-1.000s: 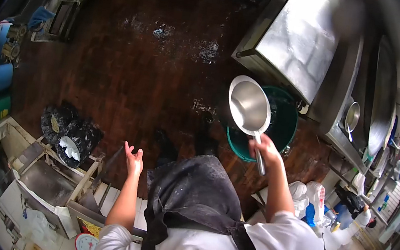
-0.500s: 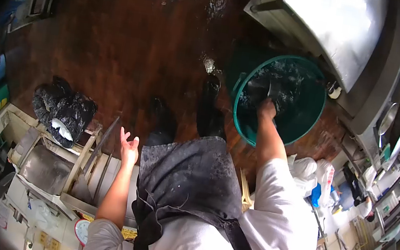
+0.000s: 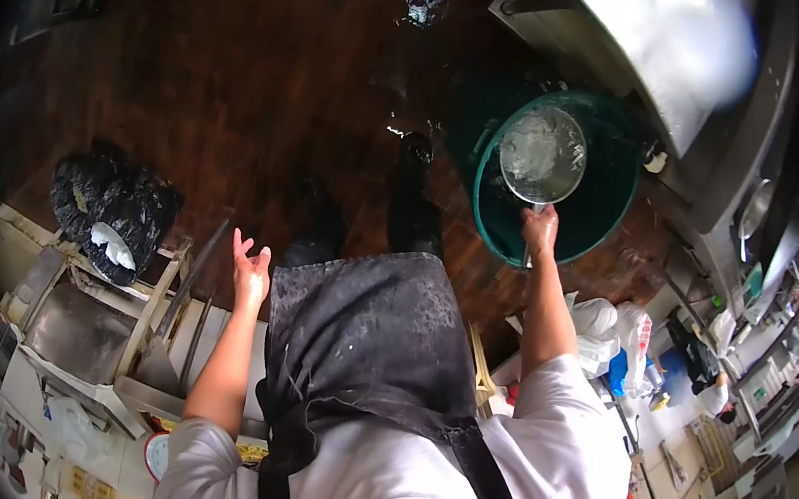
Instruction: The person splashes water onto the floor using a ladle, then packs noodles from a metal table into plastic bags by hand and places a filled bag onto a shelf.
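Observation:
My right hand (image 3: 540, 233) grips the handle of a round metal dipper (image 3: 571, 176) filled with clear water. The dipper is at the mouth of a large green tub (image 3: 597, 220), whose lower inside is partly hidden by it. To the left of my dark apron (image 3: 364, 326), my left hand (image 3: 252, 276) is held out in the air, fingers spread and holding nothing. Below that hand is a metal-framed unit beside the wall.
Wet reddish-brown floor (image 3: 238, 97) spreads ahead of my boots. A black plastic bag (image 3: 118, 202) rests at left by a metal counter unit (image 3: 81, 329). A steel table (image 3: 649, 40) stands beyond the tub. White plastic bags (image 3: 596, 331) lie at right, with a person (image 3: 716, 392) farther off.
My right hand has risen from deep inside the tub, bringing up the dipper with water in it. My left hand stays open and has shifted only slightly.

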A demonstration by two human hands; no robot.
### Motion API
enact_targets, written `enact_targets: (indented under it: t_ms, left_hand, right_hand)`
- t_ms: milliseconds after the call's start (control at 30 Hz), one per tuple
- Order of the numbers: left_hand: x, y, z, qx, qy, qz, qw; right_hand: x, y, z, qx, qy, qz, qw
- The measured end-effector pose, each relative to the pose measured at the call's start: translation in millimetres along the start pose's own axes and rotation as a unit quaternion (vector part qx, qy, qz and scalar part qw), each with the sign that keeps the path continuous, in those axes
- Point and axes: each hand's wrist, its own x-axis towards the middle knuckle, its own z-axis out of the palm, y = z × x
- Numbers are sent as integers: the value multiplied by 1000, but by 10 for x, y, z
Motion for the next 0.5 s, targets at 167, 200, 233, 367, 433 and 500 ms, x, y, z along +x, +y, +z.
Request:
enact_targets:
  t_ms: [167, 200, 233, 367, 433, 500]
  left_hand:
    - [25, 102, -182, -16, -1, 34, 999]
    - [23, 138, -221, -11, -5, 30, 999]
    - [8, 172, -238, -55, -4, 13, 998]
    - [-73, 43, -496, -122, 7, -12, 992]
    - [-136, -155, -705, -114, 23, -26, 993]
    - [-267, -263, -897, -133, 45, -49, 989]
  right_hand:
    - [-788, -936, -737, -87, 79, -114, 986]
    - [-926, -1203, -794, -125, 93, -115, 981]
    - [-1024, -1379, -843, -163, 84, -106, 977]
    - [-1404, -1901, -479, -191, 11, -183, 964]
    - [-1731, -2456, -57, -133, -93, -142, 976]
    - [-1992, -2748, 523, -206, -130, -289, 926]
